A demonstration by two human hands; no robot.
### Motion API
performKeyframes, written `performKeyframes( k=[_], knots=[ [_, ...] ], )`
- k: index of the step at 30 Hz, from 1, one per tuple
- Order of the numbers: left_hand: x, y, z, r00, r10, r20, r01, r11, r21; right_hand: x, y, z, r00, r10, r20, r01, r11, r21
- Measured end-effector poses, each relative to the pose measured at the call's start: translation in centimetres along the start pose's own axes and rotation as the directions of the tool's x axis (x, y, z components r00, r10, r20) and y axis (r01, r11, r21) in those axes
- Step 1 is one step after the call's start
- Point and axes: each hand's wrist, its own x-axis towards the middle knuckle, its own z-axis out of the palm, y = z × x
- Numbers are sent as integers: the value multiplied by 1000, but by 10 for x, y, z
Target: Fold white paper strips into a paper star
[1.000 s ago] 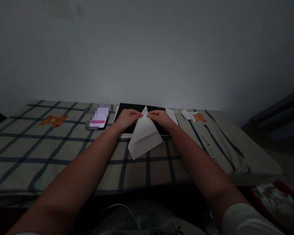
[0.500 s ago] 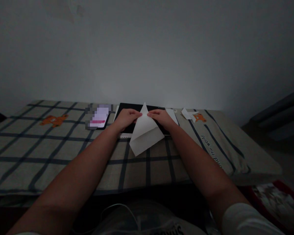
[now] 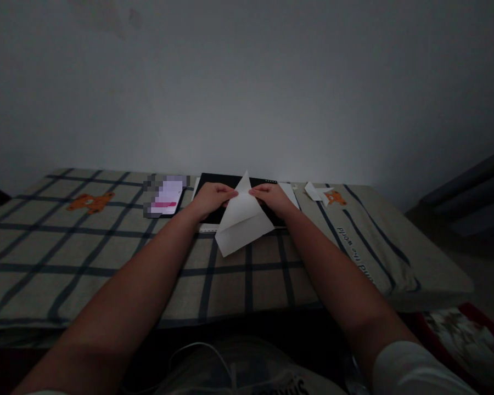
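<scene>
In the head view, a folded white sheet of paper [image 3: 242,222] lay at the far middle of the surface [image 3: 107,258], which was covered with a checked cloth with orange figures. The paper's pointed tip stood toward the far wall and its wide lower edge spread toward the person. It rested partly on a flat black board [image 3: 230,181], probably because the board gave a firm backing for pressing creases.

The left hand [image 3: 211,198] pinched the paper's left slanted edge close to the tip, fingers curled shut on the sheet, knuckles up. The right hand [image 3: 271,197] mirrored it on the right slanted edge, fingers likewise closed on the paper. Held from both sides near the tip, the sheet was likely kept steady and symmetrical. Both forearms reached straight out from the near edge and converged at the paper, wrists low over the cloth.

A phone with a lit screen [image 3: 167,196] lay just left of the board. Small white paper scraps [image 3: 319,192] lay to the right, well apart from the hands.
</scene>
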Motion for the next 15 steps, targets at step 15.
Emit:
performKeyframes(
  k=[15],
  knots=[
    [2,-1,-5,1000,11,25,-11,1000,-4,-2,-4,-4,1000,4,-28,-5,998,-61]
  ],
)
